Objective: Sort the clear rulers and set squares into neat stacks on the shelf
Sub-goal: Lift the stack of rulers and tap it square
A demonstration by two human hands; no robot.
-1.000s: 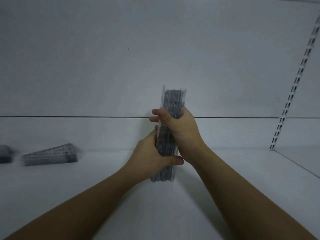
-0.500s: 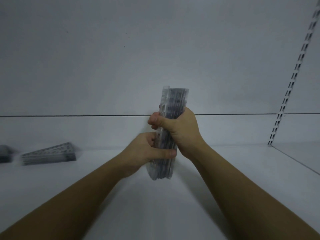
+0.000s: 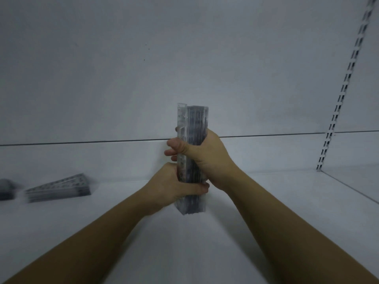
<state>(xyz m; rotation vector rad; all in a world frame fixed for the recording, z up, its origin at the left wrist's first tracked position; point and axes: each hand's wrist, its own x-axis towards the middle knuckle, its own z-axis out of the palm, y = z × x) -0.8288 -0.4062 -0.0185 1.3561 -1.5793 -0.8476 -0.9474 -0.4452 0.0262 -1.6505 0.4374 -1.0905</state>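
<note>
A thick bundle of clear rulers (image 3: 194, 124) stands upright in the middle of the view, above the white shelf (image 3: 266, 201). My right hand (image 3: 211, 158) grips the bundle around its middle, thumb across the front. My left hand (image 3: 174, 187) holds the lower part, thumb wrapped over the front edge. One ruler at the bundle's left side sticks up a little higher than the others. A stack of clear set squares (image 3: 59, 187) lies flat on the shelf at the far left.
A dark blurred object (image 3: 6, 188) sits at the left edge beside the set squares. The shelf's white back wall rises behind the bundle. A slotted metal upright (image 3: 344, 83) runs up the right side where a side panel meets the shelf.
The bundle has tilted back to upright and shifted slightly. My left hand slid on the lower part, and one ruler on the left now stands proud of the rest.
</note>
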